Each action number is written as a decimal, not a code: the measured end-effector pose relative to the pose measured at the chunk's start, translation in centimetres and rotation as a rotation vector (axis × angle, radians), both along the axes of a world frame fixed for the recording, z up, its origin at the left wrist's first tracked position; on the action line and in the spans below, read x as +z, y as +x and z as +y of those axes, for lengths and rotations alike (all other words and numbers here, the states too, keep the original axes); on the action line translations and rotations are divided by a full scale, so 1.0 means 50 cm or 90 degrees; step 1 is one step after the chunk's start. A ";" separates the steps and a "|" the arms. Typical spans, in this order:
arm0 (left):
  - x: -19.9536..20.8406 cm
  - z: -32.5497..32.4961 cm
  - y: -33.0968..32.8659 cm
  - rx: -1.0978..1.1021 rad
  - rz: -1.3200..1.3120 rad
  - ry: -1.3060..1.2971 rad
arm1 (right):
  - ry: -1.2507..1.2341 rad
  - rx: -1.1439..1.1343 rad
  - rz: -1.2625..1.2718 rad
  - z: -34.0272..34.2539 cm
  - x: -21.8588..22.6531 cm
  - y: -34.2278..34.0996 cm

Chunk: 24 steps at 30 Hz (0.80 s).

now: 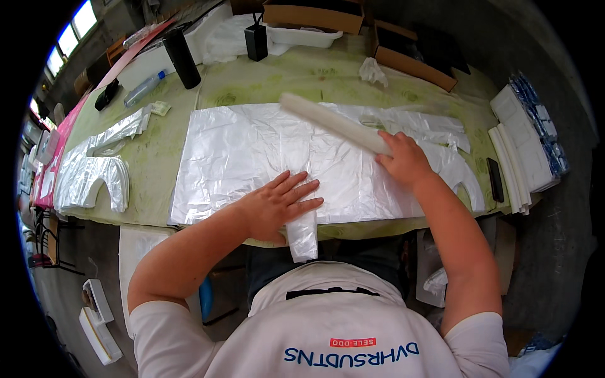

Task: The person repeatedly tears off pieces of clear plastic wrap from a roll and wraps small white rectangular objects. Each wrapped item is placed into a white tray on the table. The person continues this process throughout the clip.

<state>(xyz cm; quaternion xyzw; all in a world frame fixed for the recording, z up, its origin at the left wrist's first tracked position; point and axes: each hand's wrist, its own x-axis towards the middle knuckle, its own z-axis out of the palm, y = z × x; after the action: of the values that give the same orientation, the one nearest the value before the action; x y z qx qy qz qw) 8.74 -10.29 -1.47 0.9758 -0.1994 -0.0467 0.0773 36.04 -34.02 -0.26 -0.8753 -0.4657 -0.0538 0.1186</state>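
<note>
A big, thin, shiny plastic sheet (pixel 252 151) lies flat and a bit crinkly on the green worktop (pixel 157 164). The left hand (pixel 277 205) lies flat on the sheet near its front edge, palm down, fingers (pixel 299 186) spread wide, holding nothing. The arm reaches in from the lower left. The right hand (pixel 406 160) has its fingers curled around one end of a long, smooth white stick (pixel 334 123). The stick slants up and away over the sheet. The right arm is nearly straight.
</note>
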 end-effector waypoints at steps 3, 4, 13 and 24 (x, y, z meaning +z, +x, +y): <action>0.006 -0.013 0.005 0.025 0.015 -0.009 | 0.084 0.034 -0.129 -0.007 -0.013 -0.015; -0.001 -0.017 0.003 0.034 -0.006 -0.015 | 0.131 0.089 -0.117 -0.015 -0.016 -0.049; -0.022 -0.041 -0.008 0.075 -0.066 -0.018 | 0.047 -0.110 1.038 -0.052 -0.059 -0.369; -0.025 -0.046 -0.019 0.094 -0.063 -0.070 | -0.040 0.117 0.972 -0.055 -0.029 -0.407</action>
<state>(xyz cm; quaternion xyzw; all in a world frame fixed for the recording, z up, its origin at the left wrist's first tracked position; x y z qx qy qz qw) 7.78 -12.57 -2.74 0.9832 -0.1326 0.0187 0.1242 15.70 -36.78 -1.71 -0.6305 -0.3268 0.5888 0.3861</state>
